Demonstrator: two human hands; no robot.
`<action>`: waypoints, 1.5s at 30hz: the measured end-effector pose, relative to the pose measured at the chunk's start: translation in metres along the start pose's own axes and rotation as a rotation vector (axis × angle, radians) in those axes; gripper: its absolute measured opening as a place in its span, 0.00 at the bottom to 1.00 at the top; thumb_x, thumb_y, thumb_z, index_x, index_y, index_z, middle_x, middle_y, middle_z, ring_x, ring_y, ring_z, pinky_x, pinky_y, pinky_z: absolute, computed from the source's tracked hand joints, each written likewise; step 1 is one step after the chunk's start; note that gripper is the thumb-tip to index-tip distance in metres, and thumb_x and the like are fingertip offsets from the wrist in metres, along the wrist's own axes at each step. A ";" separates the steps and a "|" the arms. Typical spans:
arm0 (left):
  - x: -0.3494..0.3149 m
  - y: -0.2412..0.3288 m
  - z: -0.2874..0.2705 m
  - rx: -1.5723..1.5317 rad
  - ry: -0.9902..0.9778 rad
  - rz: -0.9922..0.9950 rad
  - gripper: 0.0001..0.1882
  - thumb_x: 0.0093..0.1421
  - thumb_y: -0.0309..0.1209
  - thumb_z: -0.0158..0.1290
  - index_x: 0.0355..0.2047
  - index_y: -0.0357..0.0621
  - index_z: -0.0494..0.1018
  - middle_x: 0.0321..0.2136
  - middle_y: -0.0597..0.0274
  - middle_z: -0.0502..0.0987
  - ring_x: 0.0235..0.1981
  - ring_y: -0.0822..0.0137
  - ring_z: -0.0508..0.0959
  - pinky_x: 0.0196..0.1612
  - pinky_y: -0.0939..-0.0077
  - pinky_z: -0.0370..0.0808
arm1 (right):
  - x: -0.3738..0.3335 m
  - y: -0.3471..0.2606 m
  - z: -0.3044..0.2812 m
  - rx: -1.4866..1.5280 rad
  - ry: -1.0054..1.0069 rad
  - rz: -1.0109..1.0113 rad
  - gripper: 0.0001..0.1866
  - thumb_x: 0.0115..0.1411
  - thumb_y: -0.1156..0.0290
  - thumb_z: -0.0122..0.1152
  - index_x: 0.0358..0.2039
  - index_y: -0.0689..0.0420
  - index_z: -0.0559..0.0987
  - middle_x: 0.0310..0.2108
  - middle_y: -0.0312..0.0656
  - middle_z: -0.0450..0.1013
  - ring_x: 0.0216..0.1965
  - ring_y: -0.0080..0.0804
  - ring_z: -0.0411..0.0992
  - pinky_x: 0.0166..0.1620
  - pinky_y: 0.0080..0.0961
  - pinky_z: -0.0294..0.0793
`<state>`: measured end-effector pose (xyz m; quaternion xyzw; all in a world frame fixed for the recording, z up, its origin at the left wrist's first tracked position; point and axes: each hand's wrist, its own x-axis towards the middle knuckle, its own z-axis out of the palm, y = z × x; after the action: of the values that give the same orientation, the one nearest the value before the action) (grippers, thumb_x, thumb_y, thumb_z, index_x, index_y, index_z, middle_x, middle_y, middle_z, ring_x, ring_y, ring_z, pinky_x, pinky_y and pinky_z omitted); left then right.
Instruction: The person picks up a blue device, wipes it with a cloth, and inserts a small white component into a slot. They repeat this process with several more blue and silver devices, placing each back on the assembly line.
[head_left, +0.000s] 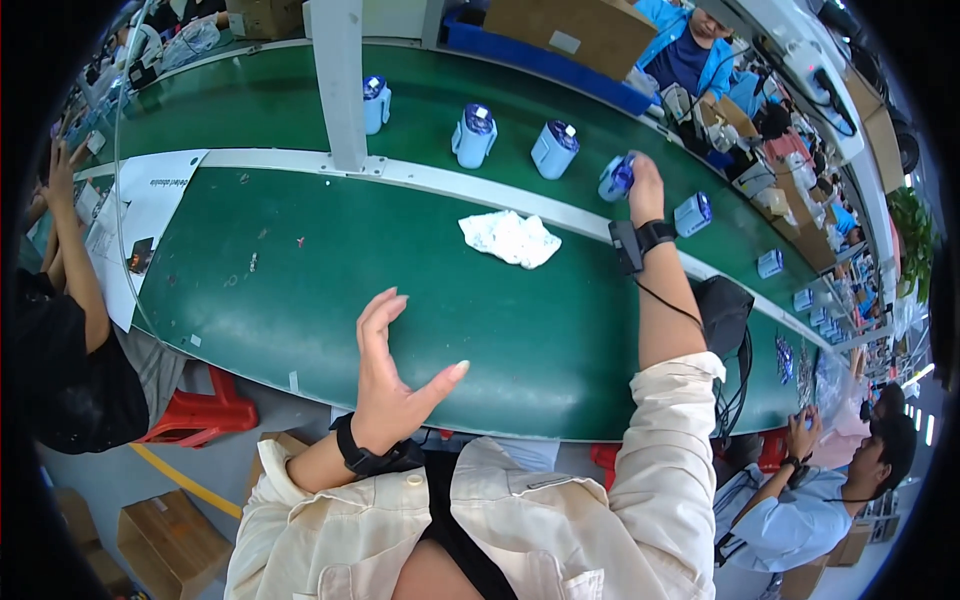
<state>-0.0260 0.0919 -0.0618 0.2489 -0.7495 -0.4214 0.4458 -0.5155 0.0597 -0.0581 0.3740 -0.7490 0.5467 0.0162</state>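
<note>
Blue canister [612, 182]: right hand [647, 186] at its tilted top, can't tell if gripped; left hand [388, 392] spread, empty. Off-centre push could topple it.

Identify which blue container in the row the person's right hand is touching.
It is the fourth blue container from the picture's left. The right hand has its fingers at its dark top; neither of the person's hands touches the others.

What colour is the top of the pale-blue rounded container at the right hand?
The top is dark purplish blue, in the head view.
</note>
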 end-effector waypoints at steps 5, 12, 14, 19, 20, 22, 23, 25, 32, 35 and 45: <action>-0.003 -0.007 -0.008 0.047 0.059 -0.027 0.40 0.49 0.36 0.67 0.57 0.36 0.57 0.56 0.39 0.59 0.59 0.46 0.61 0.60 0.57 0.61 | 0.016 -0.031 0.024 -0.592 0.103 0.019 0.25 0.64 0.56 0.50 0.54 0.60 0.74 0.52 0.54 0.72 0.52 0.48 0.72 0.54 0.34 0.70; -0.001 -0.002 -0.010 0.073 -0.008 -0.032 0.38 0.51 0.31 0.63 0.58 0.37 0.56 0.60 0.42 0.56 0.61 0.53 0.62 0.64 0.61 0.58 | -0.013 -0.103 0.079 -0.465 -0.157 -0.267 0.38 0.54 0.54 0.65 0.60 0.63 0.67 0.53 0.59 0.71 0.53 0.50 0.71 0.57 0.36 0.68; 0.000 -0.001 -0.011 0.086 -0.012 -0.029 0.38 0.51 0.30 0.63 0.58 0.37 0.55 0.60 0.43 0.57 0.61 0.54 0.62 0.64 0.61 0.58 | -0.018 -0.108 0.083 -0.551 -0.285 -0.065 0.43 0.51 0.56 0.70 0.63 0.62 0.64 0.53 0.59 0.71 0.53 0.49 0.72 0.58 0.35 0.67; -0.002 -0.004 -0.011 0.074 -0.053 -0.028 0.44 0.50 0.31 0.65 0.63 0.38 0.52 0.61 0.43 0.55 0.63 0.54 0.60 0.64 0.60 0.57 | -0.060 -0.146 0.040 0.000 -0.812 -0.064 0.49 0.45 0.69 0.75 0.66 0.60 0.58 0.54 0.52 0.70 0.51 0.41 0.72 0.56 0.29 0.68; 0.002 -0.004 -0.011 -0.068 -0.072 -0.054 0.48 0.48 0.32 0.67 0.64 0.37 0.51 0.61 0.43 0.57 0.62 0.54 0.61 0.64 0.60 0.58 | -0.084 -0.177 0.036 0.145 -1.034 0.016 0.51 0.43 0.73 0.76 0.66 0.60 0.57 0.55 0.48 0.70 0.50 0.39 0.71 0.55 0.27 0.68; 0.001 0.004 -0.014 -0.370 -0.108 -0.081 0.54 0.45 0.34 0.71 0.66 0.36 0.49 0.59 0.44 0.61 0.61 0.54 0.63 0.63 0.61 0.59 | -0.136 -0.227 0.023 0.117 -1.342 -0.262 0.51 0.44 0.75 0.75 0.67 0.58 0.56 0.54 0.46 0.71 0.49 0.39 0.73 0.54 0.29 0.70; 0.002 0.010 -0.012 -0.376 -0.136 -0.109 0.54 0.45 0.34 0.71 0.66 0.36 0.49 0.59 0.44 0.61 0.61 0.54 0.63 0.63 0.61 0.59 | -0.161 -0.240 0.013 0.202 -1.399 -0.348 0.51 0.44 0.74 0.75 0.67 0.57 0.57 0.52 0.46 0.72 0.48 0.38 0.73 0.54 0.30 0.71; 0.001 0.019 -0.009 -0.667 -0.347 -0.213 0.58 0.43 0.34 0.72 0.68 0.37 0.46 0.61 0.46 0.61 0.61 0.59 0.64 0.63 0.64 0.61 | -0.199 -0.256 0.001 0.319 -1.472 -0.414 0.50 0.45 0.73 0.75 0.67 0.56 0.57 0.51 0.45 0.72 0.46 0.38 0.73 0.53 0.32 0.72; -0.002 0.029 -0.022 -0.750 -0.538 -0.392 0.56 0.42 0.34 0.72 0.66 0.37 0.51 0.57 0.52 0.67 0.55 0.65 0.71 0.57 0.70 0.67 | -0.203 -0.265 -0.030 0.236 -1.169 -0.644 0.34 0.47 0.72 0.73 0.56 0.57 0.73 0.43 0.47 0.72 0.41 0.40 0.74 0.47 0.29 0.75; -0.002 0.036 -0.023 -0.547 -0.617 -0.222 0.53 0.42 0.34 0.73 0.65 0.37 0.54 0.54 0.52 0.70 0.52 0.64 0.74 0.55 0.71 0.69 | -0.211 -0.265 -0.031 0.334 -1.226 -0.678 0.18 0.49 0.74 0.70 0.43 0.59 0.81 0.37 0.44 0.73 0.37 0.35 0.74 0.39 0.25 0.74; -0.015 0.051 -0.015 0.097 -0.163 0.061 0.45 0.42 0.31 0.72 0.59 0.36 0.61 0.45 0.49 0.75 0.44 0.60 0.79 0.47 0.70 0.75 | -0.257 -0.271 -0.033 0.281 -0.840 -0.208 0.05 0.52 0.78 0.69 0.29 0.63 0.81 0.27 0.38 0.74 0.28 0.22 0.71 0.30 0.18 0.68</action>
<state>-0.0057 0.1233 -0.0214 0.2122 -0.8100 -0.3899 0.3833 -0.1869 0.1937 0.0625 0.6353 -0.5675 0.4395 -0.2850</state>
